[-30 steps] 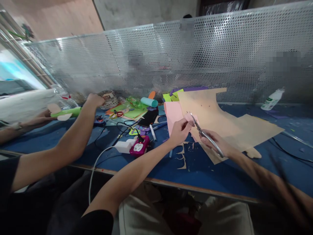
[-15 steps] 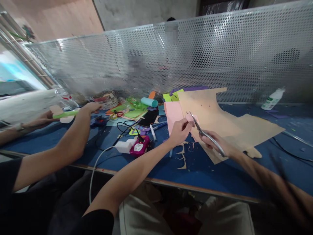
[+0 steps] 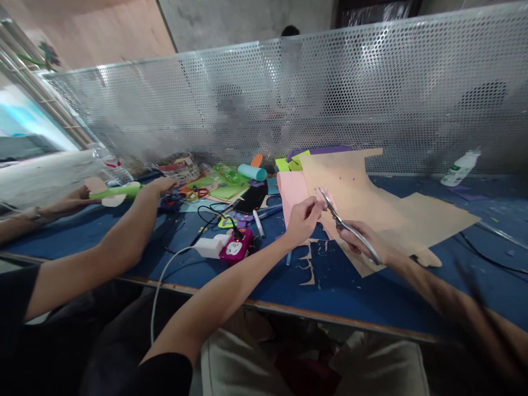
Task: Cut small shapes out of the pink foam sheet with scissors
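Note:
My left hand (image 3: 302, 221) pinches a small pink foam piece (image 3: 329, 199) above the blue table (image 3: 363, 297). My right hand (image 3: 363, 240) grips metal scissors (image 3: 337, 215) whose blades meet the pink piece at its left edge. Tan foam offcuts (image 3: 309, 265) lie on the table just below my hands. A large tan foam sheet (image 3: 371, 198) and a pink sheet (image 3: 292, 190) lie right behind them.
A co-worker's arm (image 3: 124, 236) at the left reaches to a green foam tube (image 3: 117, 191), held with a second hand (image 3: 61, 206). A pink power strip (image 3: 236, 246), cables, coloured foam, a teal roll (image 3: 252, 172) and a glue bottle (image 3: 459, 167) lie before the perforated metal screen (image 3: 371, 93).
The co-worker's hand moved down from the clutter to the green tube's end. My hands and scissors barely shifted on the pink piece.

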### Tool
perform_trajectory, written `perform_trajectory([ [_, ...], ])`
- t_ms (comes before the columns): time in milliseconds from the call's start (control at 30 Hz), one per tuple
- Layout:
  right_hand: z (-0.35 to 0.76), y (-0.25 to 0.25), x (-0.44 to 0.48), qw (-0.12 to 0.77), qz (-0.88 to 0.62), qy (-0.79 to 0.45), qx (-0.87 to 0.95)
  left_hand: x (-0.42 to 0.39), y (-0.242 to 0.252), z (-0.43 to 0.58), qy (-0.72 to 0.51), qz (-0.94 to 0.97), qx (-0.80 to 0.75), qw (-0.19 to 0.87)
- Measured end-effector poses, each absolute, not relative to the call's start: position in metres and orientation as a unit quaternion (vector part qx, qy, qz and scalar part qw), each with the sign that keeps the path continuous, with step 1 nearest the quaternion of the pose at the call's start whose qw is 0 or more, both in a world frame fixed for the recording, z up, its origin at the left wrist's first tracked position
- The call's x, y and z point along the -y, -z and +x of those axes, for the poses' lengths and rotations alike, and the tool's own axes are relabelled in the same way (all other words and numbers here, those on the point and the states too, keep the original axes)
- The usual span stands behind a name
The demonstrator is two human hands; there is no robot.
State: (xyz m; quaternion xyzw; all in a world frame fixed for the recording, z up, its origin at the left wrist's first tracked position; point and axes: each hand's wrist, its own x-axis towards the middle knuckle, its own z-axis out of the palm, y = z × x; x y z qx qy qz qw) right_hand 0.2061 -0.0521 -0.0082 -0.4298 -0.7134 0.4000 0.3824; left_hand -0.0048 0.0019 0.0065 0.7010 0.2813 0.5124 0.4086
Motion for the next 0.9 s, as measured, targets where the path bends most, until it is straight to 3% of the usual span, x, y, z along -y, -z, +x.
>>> perform_trajectory([
  [433,0.209,0.002,0.053,0.369,-0.401,-0.389,0.743,-0.002,-0.008,-0.009,-0.489,0.751,-0.292,0.334],
  [900,0.209,0.012,0.049,0.387,-0.411,-0.366,0.74,-0.004,-0.002,-0.006,-0.501,0.724,-0.267,0.392],
])
